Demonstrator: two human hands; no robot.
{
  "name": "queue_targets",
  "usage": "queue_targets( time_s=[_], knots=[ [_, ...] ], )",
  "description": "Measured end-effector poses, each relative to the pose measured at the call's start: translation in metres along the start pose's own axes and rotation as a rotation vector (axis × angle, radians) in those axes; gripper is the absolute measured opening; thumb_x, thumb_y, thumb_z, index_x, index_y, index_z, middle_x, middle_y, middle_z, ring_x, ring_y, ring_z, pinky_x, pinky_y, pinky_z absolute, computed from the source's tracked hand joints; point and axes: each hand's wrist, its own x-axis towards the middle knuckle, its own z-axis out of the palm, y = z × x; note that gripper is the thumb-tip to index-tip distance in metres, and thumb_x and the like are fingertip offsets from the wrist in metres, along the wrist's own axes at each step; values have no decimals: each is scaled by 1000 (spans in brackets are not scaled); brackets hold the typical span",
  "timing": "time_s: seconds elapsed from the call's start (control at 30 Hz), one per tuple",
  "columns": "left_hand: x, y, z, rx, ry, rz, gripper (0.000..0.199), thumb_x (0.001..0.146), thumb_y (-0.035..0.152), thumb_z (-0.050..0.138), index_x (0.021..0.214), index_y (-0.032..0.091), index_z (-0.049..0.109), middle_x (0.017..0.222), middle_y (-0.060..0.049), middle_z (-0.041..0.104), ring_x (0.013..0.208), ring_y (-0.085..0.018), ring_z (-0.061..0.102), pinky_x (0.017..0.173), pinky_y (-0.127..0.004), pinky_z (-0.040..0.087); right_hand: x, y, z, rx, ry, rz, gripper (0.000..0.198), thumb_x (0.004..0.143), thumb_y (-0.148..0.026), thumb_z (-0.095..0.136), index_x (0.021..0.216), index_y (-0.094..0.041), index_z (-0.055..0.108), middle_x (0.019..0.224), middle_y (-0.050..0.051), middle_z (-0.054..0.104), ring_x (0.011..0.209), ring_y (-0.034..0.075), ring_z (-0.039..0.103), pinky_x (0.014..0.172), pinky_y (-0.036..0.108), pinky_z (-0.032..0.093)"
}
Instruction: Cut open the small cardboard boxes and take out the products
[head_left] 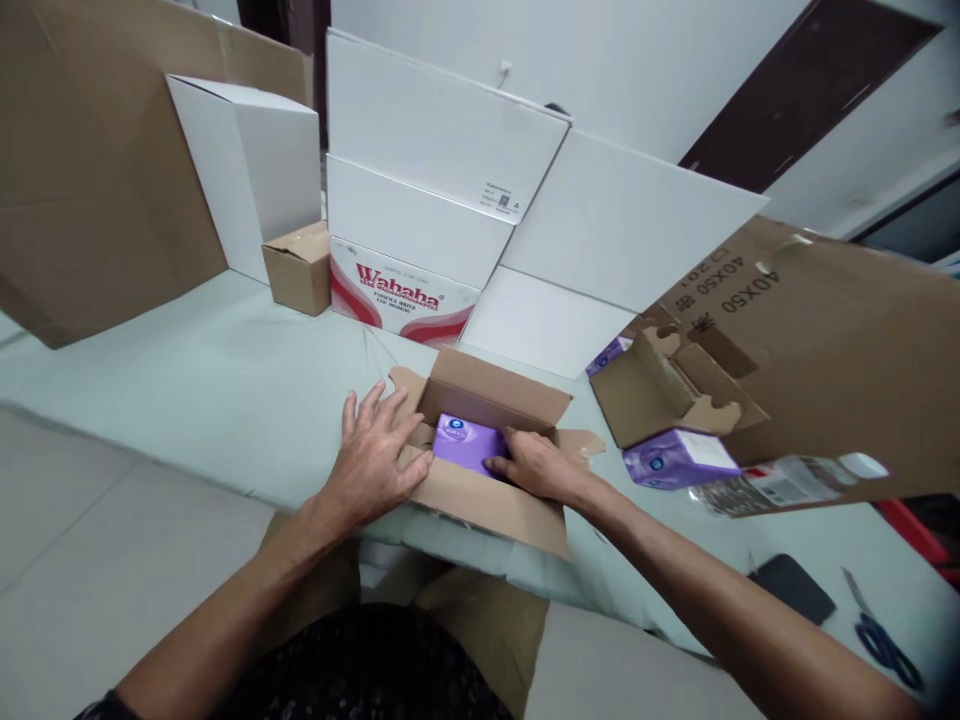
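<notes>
1 purple block-shaped pack with a blue logo (pixel 466 447) is seated inside an open brown cardboard box (pixel 499 388). Pack's right end is touched by curled right hand (pixel 538 465); firm grip can't be confirmed. Left hand (pixel 373 455) is spread open at box's left end.

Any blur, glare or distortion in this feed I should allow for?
Head view: soft light, no harsh glare on the purple rectangular pack; head view: the dark-handled metal scissors look soft near the right edge; head view: wide-angle distortion seems to stretch the corners; head view: red lettering on the white cardboard box reads clearly, its small black print doesn't.
</notes>
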Motion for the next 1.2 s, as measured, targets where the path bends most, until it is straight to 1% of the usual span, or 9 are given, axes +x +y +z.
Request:
queue_targets(
  time_s=[0.13, 0.27, 0.4, 0.5, 0.7, 0.83, 0.93, 1.03, 1.2],
  knots=[
    [-4, -1, 8, -59, 39, -38, 42, 91, 38, 61, 127, 19, 72, 152, -19, 57, 148, -45, 41, 118, -74, 30, 0, -2, 4, 302, 30, 80, 20, 91, -33, 65, 102, -16, 66, 106, 14, 75, 96, 26, 70, 79, 35, 54],
    [-3, -3, 11, -93, 47, -27, 44, 92, 39, 60, 126, 15, 73, 151, -23, 57, 148, -46, 40, 119, -73, 28, -4, -8, 5, 626, 21, 147, 13, 93, -30, 62, 93, -18, 65, 96, 9, 74, 74, 16, 66, 64, 26, 55],
    [-3, -4, 12, -89, 54, -13, 42, 93, 39, 59, 127, 18, 73, 151, -21, 57, 147, -46, 41, 118, -73, 30, 2, -11, 6, 804, 12, 226, 29, 86, -41, 73, 75, -19, 59, 69, 3, 63, 57, 12, 54, 50, 24, 46],
    [-3, -5, 13, -78, 58, -12, 41, 92, 39, 60, 127, 20, 73, 151, -20, 57, 146, -45, 42, 117, -72, 31, 7, -10, 6, 855, -4, 245, 34, 76, -44, 83, 75, -19, 60, 64, 0, 59, 58, 12, 52, 50, 25, 41],
    [-4, -6, 13, -89, 40, -13, 44, 93, 40, 60, 129, 18, 73, 151, -21, 55, 146, -46, 41, 117, -72, 31, 8, -10, 16, 863, 68, 286, 42, 77, -48, 81, 99, -22, 55, 83, 1, 66, 70, 14, 58, 52, 23, 41],
    [-4, -5, 13, -65, 40, -26, 40, 92, 39, 61, 127, 23, 73, 153, -18, 55, 147, -45, 40, 118, -76, 28, 8, -14, 20, 810, 37, 275, 43, 79, -55, 78, 96, -20, 61, 89, 6, 72, 77, 20, 67, 58, 28, 49],
    [-3, -4, 13, -59, 55, -29, 36, 90, 37, 64, 123, 24, 74, 152, -17, 56, 147, -46, 40, 117, -77, 27, 6, -20, 15, 708, 55, 257, 44, 73, -51, 83, 98, -19, 65, 100, 10, 75, 90, 26, 71, 70, 32, 53],
    [-3, -3, 14, -58, 77, -22, 33, 90, 36, 65, 119, 25, 75, 151, -16, 57, 146, -46, 41, 116, -77, 28, 1, -28, 8, 591, 138, 257, 58, 69, -46, 87, 114, -17, 64, 123, 16, 72, 113, 35, 67, 86, 38, 52],
    [-3, -2, 12, -50, 89, 12, 23, 89, 36, 66, 104, 23, 79, 148, -15, 58, 145, -45, 40, 117, -74, 32, -8, -37, 2, 330, 156, 168, 68, 83, -55, 73, 136, -17, 55, 128, 18, 72, 122, 37, 66, 91, 40, 51]
  ],
)
